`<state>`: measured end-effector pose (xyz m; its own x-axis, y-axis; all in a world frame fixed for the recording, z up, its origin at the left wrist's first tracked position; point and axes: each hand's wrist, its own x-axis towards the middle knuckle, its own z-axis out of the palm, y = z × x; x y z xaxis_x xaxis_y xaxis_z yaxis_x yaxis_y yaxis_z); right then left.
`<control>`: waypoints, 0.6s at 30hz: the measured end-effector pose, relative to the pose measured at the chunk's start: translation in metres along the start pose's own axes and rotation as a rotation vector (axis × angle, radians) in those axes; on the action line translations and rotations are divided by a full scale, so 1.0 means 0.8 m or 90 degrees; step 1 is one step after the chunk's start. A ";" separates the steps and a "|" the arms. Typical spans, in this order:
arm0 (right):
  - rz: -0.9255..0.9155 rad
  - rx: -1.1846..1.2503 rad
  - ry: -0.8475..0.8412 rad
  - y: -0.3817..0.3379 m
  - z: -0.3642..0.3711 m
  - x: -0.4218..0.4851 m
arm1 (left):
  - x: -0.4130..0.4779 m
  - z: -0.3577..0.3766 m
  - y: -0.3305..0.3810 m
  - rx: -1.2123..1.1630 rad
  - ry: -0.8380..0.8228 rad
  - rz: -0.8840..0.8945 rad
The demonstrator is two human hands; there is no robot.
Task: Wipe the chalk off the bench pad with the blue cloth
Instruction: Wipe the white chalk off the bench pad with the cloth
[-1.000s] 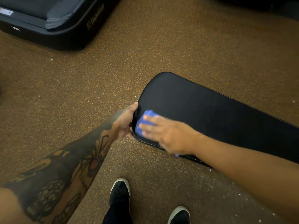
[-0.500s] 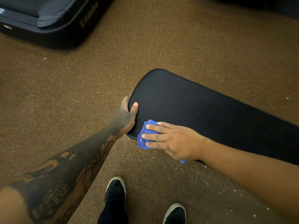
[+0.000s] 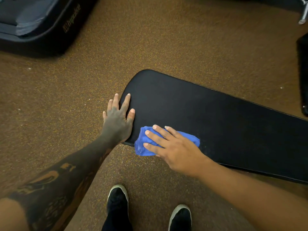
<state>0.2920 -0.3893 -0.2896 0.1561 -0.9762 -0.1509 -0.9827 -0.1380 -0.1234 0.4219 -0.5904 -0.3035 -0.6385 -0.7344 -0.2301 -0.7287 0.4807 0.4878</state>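
A long black bench pad (image 3: 208, 117) runs from the centre to the right edge, its rounded end toward the left. My right hand (image 3: 173, 147) lies flat on a crumpled blue cloth (image 3: 141, 144), pressing it on the pad's near edge by the rounded end. The cloth hangs a little over that edge. My left hand (image 3: 118, 117) rests with fingers spread on the pad's rounded end, palm down, holding nothing. A faint pale chalk haze shows on the pad right of the cloth.
Brown speckled rubber floor (image 3: 150, 39) surrounds the pad. A dark machine base (image 3: 41, 25) sits at the top left. Another black pad (image 3: 302, 72) and a metal bar end (image 3: 302, 15) are at the right edge. My two black shoes (image 3: 117, 205) stand below the pad.
My left hand has slid up from gripping the pad's end and now lies flat with fingers spread. My right hand has shifted the cloth slightly along the near edge.
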 end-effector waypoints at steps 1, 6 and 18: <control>0.007 -0.003 0.002 0.005 0.001 -0.013 | 0.000 0.000 0.001 0.004 -0.001 -0.001; 0.063 0.010 0.075 -0.006 0.005 -0.004 | 0.001 0.002 0.000 -0.017 -0.014 -0.004; 0.203 0.052 0.071 0.010 0.003 -0.043 | 0.002 -0.001 0.007 0.150 -0.009 0.108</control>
<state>0.2792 -0.3563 -0.2874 -0.1740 -0.9809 -0.0870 -0.9682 0.1866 -0.1668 0.4170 -0.5894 -0.3009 -0.7586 -0.6276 -0.1751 -0.6474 0.6958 0.3111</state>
